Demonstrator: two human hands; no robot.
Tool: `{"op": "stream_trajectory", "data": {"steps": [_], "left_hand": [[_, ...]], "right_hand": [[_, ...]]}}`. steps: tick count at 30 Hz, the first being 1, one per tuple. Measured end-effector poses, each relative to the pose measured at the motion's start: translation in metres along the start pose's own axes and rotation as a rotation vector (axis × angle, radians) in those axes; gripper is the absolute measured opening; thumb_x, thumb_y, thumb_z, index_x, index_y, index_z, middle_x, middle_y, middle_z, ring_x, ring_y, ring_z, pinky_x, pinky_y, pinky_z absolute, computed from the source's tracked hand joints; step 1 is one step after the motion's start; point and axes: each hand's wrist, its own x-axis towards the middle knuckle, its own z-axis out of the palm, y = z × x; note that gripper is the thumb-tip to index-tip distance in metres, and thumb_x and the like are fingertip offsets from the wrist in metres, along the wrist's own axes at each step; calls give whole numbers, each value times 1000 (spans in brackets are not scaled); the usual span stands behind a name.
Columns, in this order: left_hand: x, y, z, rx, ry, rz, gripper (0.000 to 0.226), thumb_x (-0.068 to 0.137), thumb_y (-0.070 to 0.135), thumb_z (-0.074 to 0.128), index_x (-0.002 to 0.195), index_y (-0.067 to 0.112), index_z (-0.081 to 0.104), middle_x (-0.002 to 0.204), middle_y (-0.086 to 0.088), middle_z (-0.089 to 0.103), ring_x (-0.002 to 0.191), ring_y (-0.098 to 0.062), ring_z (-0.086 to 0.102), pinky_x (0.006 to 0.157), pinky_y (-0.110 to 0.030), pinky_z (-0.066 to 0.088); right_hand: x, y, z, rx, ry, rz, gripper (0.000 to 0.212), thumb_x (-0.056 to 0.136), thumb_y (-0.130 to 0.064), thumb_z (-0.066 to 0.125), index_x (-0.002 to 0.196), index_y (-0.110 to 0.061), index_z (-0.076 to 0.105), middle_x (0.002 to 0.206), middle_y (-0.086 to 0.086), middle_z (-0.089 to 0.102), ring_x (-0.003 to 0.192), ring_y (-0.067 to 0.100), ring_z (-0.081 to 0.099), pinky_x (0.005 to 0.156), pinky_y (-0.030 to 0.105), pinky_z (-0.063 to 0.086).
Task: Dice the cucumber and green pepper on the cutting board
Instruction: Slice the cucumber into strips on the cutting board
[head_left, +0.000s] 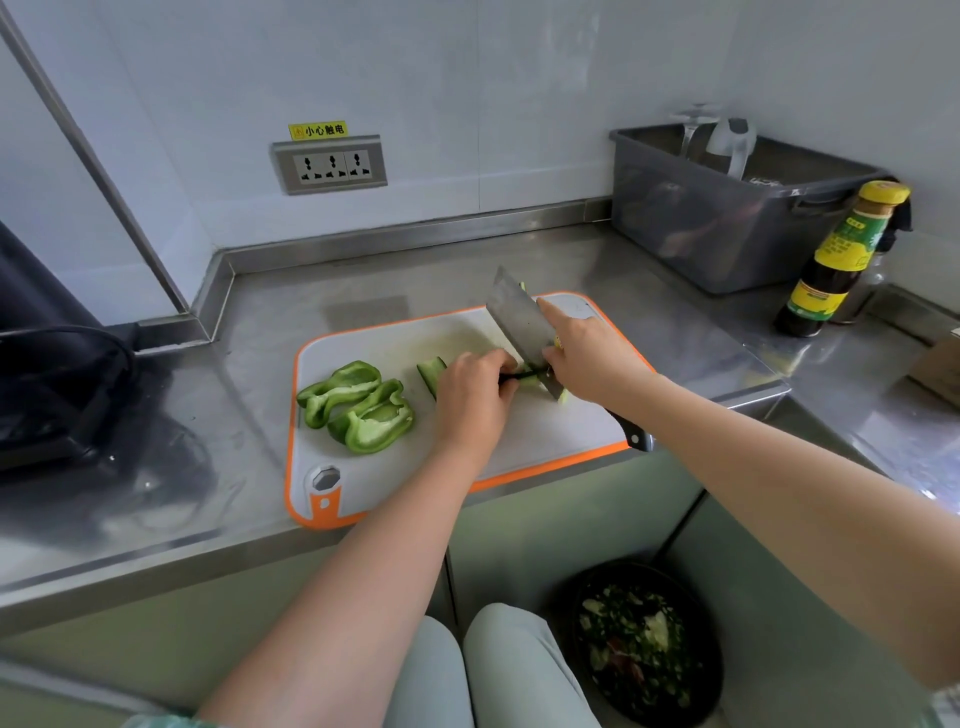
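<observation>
pinning the cucumber (432, 370) on the cutting board (545, 431), the left hand (470, 400) curls over it; its long axis runs 9 to 3 o'clock. the right hand (587, 358), at 3 o'clock, grips the cleaver (519, 322) crossing that axis. green pepper (358, 405) lies at 9 o'clock.

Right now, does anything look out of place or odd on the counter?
The board lies askew, and its near edge seems to overhang the counter's front edge; it might tip under the knife.
</observation>
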Motion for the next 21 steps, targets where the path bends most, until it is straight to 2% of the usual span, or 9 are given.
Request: {"op": "stream_trajectory", "data": {"steps": [5,8,11,14,17,19,21], "left_hand": [[-2,5,-1,69,25,-30,7,78,17,69,83,14,73,79,-9,67,80,-31,58,67,-35,41],[-2,6,-2,81,5,-53,10,81,22,67,86,16,73,83,-8,67,85,-28,57,69,-35,39],[-2,5,-3,122,11,-39,12,81,27,67,89,18,71,84,-6,67,86,-28,57,70,-36,39],[-2,4,-2,220,23,-19,24,78,32,71,95,16,67,82,-5,68,86,-28,57,72,-37,40],[-2,4,0,369,23,-22,26,75,39,73,89,17,71,78,-6,66,87,-29,54,73,-37,37],[-2,3,0,391,25,-25,22,75,40,71,83,20,74,77,-6,64,89,-30,52,74,-38,35],[0,2,2,327,1,-9,17,79,37,67,86,24,75,80,-7,64,91,-30,49,75,-37,34]], "right_hand": [[3,-4,-16,-64,25,-49,60,96,-20,43,152,-23,22,130,18,56,111,39,53,81,41,48],[1,-7,-20,-128,-50,-69,56,95,-19,44,149,-22,29,132,17,54,113,38,52,81,38,46],[-3,-11,-15,-127,-93,-59,48,95,-17,45,142,-19,36,124,19,56,107,38,54,77,38,46],[-6,-14,-7,-111,-85,-70,44,93,-13,44,136,-16,39,111,19,60,92,37,56,68,36,45],[-5,-12,-3,-90,-73,-45,46,95,-14,44,139,-18,36,108,19,60,83,34,52,64,34,40],[-4,-8,-1,-31,-53,-19,54,96,-18,46,147,-22,29,112,19,59,91,36,56,68,36,44],[-5,-3,-2,0,-14,8,59,96,-20,45,151,-26,23,116,20,59,100,39,57,73,38,47]]}}
